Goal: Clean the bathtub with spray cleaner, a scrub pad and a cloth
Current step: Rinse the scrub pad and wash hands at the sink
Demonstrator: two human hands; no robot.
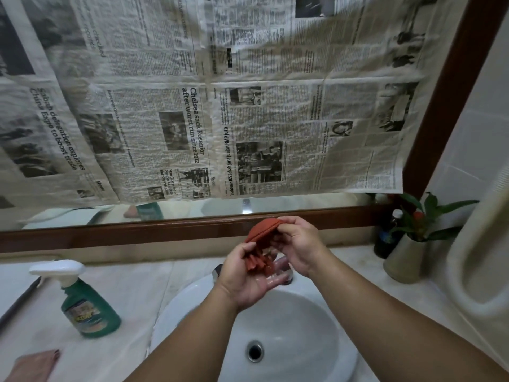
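Observation:
Over a white basin (325, 362) I hold a red scrub pad (261, 230), folded and bunched. My right hand (300, 244) pinches its upper edge between thumb and fingers. My left hand (245, 274) lies palm up beneath it, thumb and fingers round the pad's lower folds. A green spray bottle (88, 310) with a white trigger head stands on the counter to the left, apart from both hands. A pink cloth (35, 365) lies at the counter's near left corner, partly cut off by the frame.
A chrome tap (217, 271) sits behind the basin, mostly hidden by my hands. Newspaper (248, 119) covers the wood-framed mirror. At the right stand a dark bottle (388, 235), a potted plant (413, 244) and a white fixture (479, 271).

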